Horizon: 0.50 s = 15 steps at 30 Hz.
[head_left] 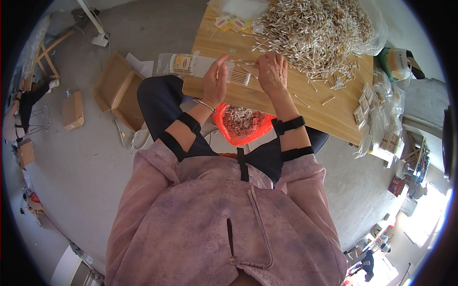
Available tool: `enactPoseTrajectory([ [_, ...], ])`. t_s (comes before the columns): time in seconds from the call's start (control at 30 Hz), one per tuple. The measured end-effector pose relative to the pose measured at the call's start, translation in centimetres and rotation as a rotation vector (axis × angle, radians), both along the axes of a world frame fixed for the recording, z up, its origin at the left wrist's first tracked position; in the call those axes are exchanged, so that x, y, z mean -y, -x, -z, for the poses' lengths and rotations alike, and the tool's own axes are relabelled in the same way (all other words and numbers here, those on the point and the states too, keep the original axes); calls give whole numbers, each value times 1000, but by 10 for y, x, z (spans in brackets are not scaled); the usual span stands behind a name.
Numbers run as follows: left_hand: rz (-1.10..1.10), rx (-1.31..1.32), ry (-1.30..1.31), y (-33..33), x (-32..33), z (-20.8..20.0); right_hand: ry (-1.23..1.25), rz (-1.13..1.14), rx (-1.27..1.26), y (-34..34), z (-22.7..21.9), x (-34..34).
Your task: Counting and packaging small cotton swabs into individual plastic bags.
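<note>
My left hand [216, 82] is held on edge at the left of a short row of cotton swabs [239, 76], its fingers stretched out and nothing seen in them. The row lies side by side on a clear plastic sleeve near the table's front edge. To the right of it, my right hand [272, 74] is bent over the tabletop with curled fingers. A few swabs poke out leftward from its fingertips; how many it grips is hidden. A large loose heap of cotton swabs [317, 33] lies just beyond that hand.
On the wooden table [305, 112], a filled swab pack [182, 63] overhangs the left edge, and yellow printed cards [232, 24] lie at the back. Small packs in plastic [365, 102] crowd the right edge. Below the front edge hangs a red bag [242, 138] of swabs. An opened carton [117, 93] stands left.
</note>
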<state>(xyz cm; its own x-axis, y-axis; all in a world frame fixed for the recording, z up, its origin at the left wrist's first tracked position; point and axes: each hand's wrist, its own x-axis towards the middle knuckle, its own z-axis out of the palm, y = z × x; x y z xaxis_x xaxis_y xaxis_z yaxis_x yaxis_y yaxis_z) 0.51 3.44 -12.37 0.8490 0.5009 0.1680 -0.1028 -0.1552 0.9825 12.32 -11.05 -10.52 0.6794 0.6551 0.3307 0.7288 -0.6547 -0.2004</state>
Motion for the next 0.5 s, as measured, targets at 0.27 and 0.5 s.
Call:
enactPoseTrajectory([
  [0.27,-8,23,3,0,-1,2,-17,25,-61,24,3,-15],
  [0.5,-12,42,-38,-1,0,0,-110,50,-81,22,9,-18],
])
